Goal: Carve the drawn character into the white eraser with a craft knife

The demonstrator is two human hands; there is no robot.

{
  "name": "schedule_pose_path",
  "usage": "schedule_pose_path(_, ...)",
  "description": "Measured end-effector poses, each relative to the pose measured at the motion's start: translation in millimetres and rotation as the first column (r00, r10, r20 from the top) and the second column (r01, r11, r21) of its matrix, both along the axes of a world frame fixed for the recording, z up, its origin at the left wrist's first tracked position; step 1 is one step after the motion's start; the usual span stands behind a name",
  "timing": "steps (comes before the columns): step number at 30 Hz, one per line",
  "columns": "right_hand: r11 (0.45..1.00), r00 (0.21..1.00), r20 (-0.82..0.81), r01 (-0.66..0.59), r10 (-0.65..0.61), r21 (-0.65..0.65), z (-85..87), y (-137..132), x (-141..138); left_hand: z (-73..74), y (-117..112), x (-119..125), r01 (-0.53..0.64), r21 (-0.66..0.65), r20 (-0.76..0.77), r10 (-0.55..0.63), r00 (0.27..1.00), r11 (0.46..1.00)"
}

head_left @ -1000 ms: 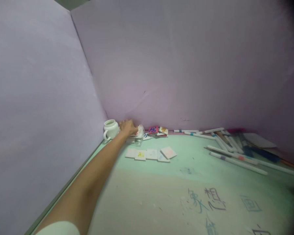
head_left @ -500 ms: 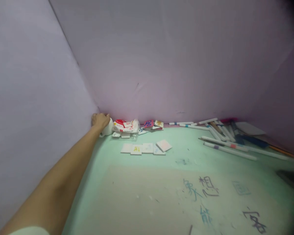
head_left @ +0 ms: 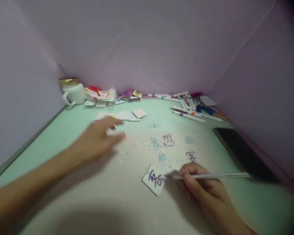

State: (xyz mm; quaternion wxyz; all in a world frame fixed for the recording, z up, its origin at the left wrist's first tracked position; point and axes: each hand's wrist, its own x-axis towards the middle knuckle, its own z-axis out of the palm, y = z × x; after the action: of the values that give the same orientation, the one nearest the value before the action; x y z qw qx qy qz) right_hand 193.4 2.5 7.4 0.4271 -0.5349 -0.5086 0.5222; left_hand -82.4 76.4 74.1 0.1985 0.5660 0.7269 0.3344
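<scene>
My right hand (head_left: pixel 205 192) grips a slim white pen (head_left: pixel 222 175) between thumb and fingers. Its dark pointed tip meets or nearly meets the right edge of a square white tile (head_left: pixel 154 191) bearing a purple character. My left hand (head_left: pixel 103 133) hangs over the desk with fingers apart, holding nothing; it is slightly blurred. Just beyond it, several pale tiles (head_left: pixel 123 115) lie in a row, partly covered by the hand. Purple and blue characters (head_left: pixel 168 140) are written on the sheet beyond the tile.
A white mug (head_left: pixel 74 93) with a gold lid stands in the back left corner. Beside it are a red-and-white packet (head_left: pixel 101 94) and some coloured tiles (head_left: pixel 126 93). Several markers (head_left: pixel 188 117) lie at the back right. A dark flat slab (head_left: pixel 245 155) rests at the right.
My left hand has let go of the mug in the corner and come back toward me. The view has tilted down, bringing my right hand, the pen and the purple-lettered tile into sight.
</scene>
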Motion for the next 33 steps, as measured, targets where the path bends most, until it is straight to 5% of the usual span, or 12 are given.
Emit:
schedule_pose_path(1, 1.0, 1.0, 0.013, 0.016, -0.016, 0.018, -0.2, -1, 0, -11.8, -26, 19, 0.147, -0.023, 0.007, -0.147, 0.989, 0.989)
schedule_pose_path(3, 0.997, 0.997, 0.054, 0.043, -0.047, 0.066, -0.3, -2, 1, -35.9, -68, 52, 0.47, 0.01, -0.168, -0.462, 0.871, 0.883)
schedule_pose_path(6, 0.992, 0.992, 0.114, 0.05, -0.063, 0.116, -0.3, -2, 3, -64.0, -97, 80, 0.521, 0.033, -0.347, -0.479, 0.806, 0.853)
schedule_pose_path(9, 0.992, 0.986, 0.168, -0.025, 0.004, 0.125, -1.8, 0, 8, -76.1, -97, 87, 0.5, 0.036, -0.368, -0.454, 0.811, 0.865)
schedule_pose_path(13, 0.987, 0.979, 0.16, -0.137, 0.122, 0.084, -3.9, -3, 16, -78.5, -91, 84, 0.531, 0.107, -0.324, -0.475, 0.818, 0.841)
schedule_pose_path(17, 1.0, 0.995, 0.095, -0.024, 0.025, -0.011, -2.1, -10, 20, -77.2, -90, 80, 0.574, 0.139, -0.267, -0.527, 0.807, 0.807)
schedule_pose_path(21, 0.997, 0.998, 0.041, -0.047, 0.045, 0.056, -1.8, -10, 22, -74.6, -87, 76, 0.632, 0.192, -0.174, -0.608, 0.775, 0.751)
schedule_pose_path(26, 0.959, 0.974, 0.139, -0.204, 0.179, 0.196, -2.9, -11, 25, -71.7, -84, 72, 0.649, 0.163, -0.132, -0.635, 0.761, 0.743)
schedule_pose_path(33, 0.9, 0.872, 0.423, -0.366, 0.244, 0.236, -4.5, -18, 31, -73.1, -80, 69, 0.654, 0.089, -0.152, -0.638, 0.755, 0.752)
